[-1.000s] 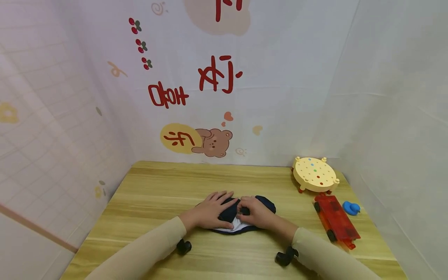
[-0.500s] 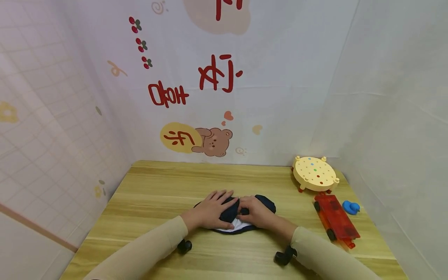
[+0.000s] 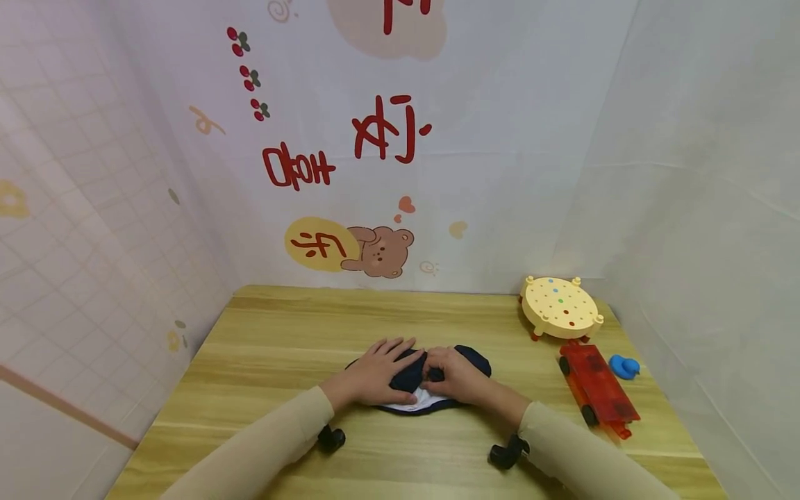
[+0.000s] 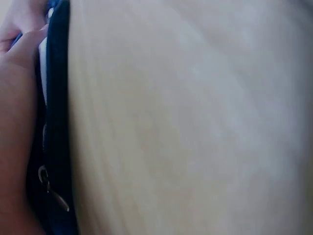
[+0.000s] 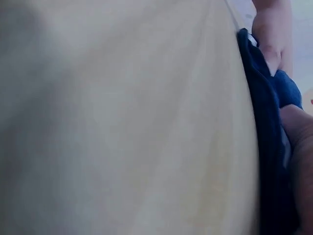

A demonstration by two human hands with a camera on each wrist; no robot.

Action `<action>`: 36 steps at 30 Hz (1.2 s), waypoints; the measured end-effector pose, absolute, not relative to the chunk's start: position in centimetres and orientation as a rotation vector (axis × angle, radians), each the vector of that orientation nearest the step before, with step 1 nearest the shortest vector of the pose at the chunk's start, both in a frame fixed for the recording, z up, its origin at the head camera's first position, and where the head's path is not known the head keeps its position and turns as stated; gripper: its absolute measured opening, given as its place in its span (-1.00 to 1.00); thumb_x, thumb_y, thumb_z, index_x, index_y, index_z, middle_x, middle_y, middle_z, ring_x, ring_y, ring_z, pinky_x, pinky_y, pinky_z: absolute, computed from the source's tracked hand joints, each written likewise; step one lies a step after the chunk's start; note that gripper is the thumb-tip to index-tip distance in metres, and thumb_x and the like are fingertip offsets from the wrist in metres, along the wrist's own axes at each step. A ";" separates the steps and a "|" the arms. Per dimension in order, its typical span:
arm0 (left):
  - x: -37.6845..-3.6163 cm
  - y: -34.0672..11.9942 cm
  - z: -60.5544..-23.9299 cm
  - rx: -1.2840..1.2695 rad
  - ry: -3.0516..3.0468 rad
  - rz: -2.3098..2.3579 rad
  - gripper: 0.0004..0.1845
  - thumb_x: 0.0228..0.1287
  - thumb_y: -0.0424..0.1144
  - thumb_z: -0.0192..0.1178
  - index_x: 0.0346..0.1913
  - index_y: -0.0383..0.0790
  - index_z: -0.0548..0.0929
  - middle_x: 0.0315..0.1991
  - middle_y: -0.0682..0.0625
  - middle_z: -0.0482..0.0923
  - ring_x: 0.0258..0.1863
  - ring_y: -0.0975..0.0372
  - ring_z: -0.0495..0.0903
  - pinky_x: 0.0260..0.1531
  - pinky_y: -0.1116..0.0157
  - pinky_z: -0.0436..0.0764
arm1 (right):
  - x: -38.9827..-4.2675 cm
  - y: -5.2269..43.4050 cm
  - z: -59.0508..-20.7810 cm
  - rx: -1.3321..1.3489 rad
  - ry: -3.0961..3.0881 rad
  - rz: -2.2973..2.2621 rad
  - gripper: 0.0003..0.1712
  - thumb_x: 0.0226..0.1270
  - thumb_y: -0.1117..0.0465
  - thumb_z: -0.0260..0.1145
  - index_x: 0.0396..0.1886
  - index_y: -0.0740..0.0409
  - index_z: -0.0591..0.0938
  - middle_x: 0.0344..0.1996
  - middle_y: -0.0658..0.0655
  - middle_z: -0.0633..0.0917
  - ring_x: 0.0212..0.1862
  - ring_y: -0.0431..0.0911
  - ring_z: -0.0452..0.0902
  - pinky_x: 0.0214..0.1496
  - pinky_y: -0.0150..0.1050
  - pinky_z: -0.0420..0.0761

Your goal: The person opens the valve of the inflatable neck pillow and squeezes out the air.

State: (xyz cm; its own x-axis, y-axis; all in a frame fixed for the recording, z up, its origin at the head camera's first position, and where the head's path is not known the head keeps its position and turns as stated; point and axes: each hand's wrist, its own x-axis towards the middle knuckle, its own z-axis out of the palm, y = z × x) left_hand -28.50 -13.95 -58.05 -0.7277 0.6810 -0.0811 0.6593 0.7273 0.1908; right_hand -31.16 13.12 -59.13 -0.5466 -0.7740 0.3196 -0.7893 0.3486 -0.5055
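Observation:
A dark navy cloth (image 3: 470, 358) with a white inner patch (image 3: 417, 400) lies at the middle of the wooden table (image 3: 275, 347). My left hand (image 3: 378, 369) rests flat on its left part with the fingers straight. My right hand (image 3: 455, 378) lies on its right part, fingers curled and pinching a dark fold at the centre. The left wrist view is blurred: it shows the cloth's navy edge (image 4: 58, 122) with a small zip pull (image 4: 49, 186) beside my palm (image 4: 17, 137). In the right wrist view the navy cloth (image 5: 266, 127) lies under my right hand (image 5: 299, 147).
At the back right stands a round yellow peg board (image 3: 561, 307). In front of it lie a red see-through toy car (image 3: 596, 390) and a small blue duck (image 3: 625, 366). Printed fabric walls close in the table on three sides. Black camera mounts (image 3: 330, 439) hang under both wrists.
Both hands stay on the cloth in the same places; only the head view has shifted slightly.

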 end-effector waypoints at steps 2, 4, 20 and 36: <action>-28.6 -13.9 -58.1 1.070 2.783 0.286 0.05 0.48 0.61 0.01 0.84 0.23 0.01 0.84 0.02 -0.12 0.80 0.00 -0.10 0.69 -0.18 -0.03 | -31.3 13.4 -59.1 1.502 -2.524 0.985 -0.80 0.38 0.13 0.67 -0.20 -0.15 0.75 -0.22 -0.24 0.64 -0.13 -0.31 0.57 -0.02 -0.19 0.58; -28.5 -13.9 -58.0 1.055 2.773 0.365 -0.02 0.53 0.53 0.07 0.83 0.22 0.08 0.83 0.01 -0.07 0.79 -0.01 -0.08 0.69 -0.20 -0.02 | -31.3 13.8 -58.8 1.501 -2.501 1.015 -0.81 0.40 0.10 0.67 -0.13 -0.12 0.78 -0.19 -0.21 0.65 -0.12 -0.29 0.56 -0.02 -0.20 0.62; -29.3 -16.4 -54.1 0.448 2.652 1.430 -0.48 0.58 -0.21 0.09 0.43 -0.41 0.64 0.31 -0.24 0.69 0.34 -0.09 0.63 0.38 -0.13 0.56 | -32.1 16.4 -57.0 0.956 -2.386 1.526 -0.87 0.54 0.26 0.52 0.00 0.10 0.82 -0.05 0.11 0.82 0.07 -0.08 0.72 0.20 -0.33 0.60; -33.0 -22.6 -53.5 0.392 2.522 1.397 -0.70 0.70 -0.32 0.09 0.22 -0.43 0.71 -0.06 -0.13 0.71 -0.08 0.09 0.65 0.06 0.13 0.62 | -36.8 19.6 -55.4 0.416 -2.375 1.789 -0.62 0.83 0.24 0.15 0.00 0.49 0.76 -0.06 0.36 0.79 -0.08 -0.25 0.58 -0.03 -0.48 0.55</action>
